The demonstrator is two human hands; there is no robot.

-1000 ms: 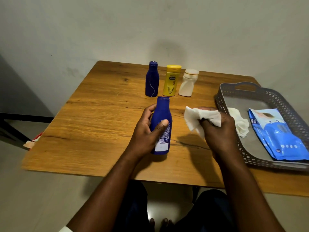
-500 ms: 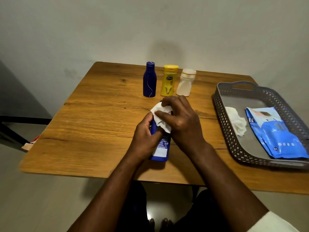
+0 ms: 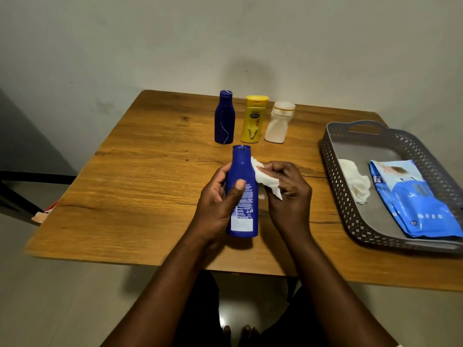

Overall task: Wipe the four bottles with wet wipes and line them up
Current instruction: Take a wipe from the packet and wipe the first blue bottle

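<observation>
My left hand [image 3: 216, 206] grips a tall blue bottle [image 3: 242, 171] upright above the wooden table [image 3: 140, 186], thumb across its label. My right hand [image 3: 288, 194] holds a crumpled white wet wipe [image 3: 264, 177] against the bottle's right side near the neck. At the back of the table three bottles stand in a row: a dark blue bottle [image 3: 224, 117], a yellow bottle [image 3: 253, 118] and a white bottle [image 3: 279, 122].
A grey perforated tray [image 3: 350, 196] sits at the table's right side. In it lie a used white wipe [image 3: 357, 182] and a blue pack of wet wipes [image 3: 413, 200]. The wall stands right behind the table.
My right hand brought the wipe over the bottle's cap, then slid it off to the bottle's right side. The cap shows again. My left hand keeps its grip.
</observation>
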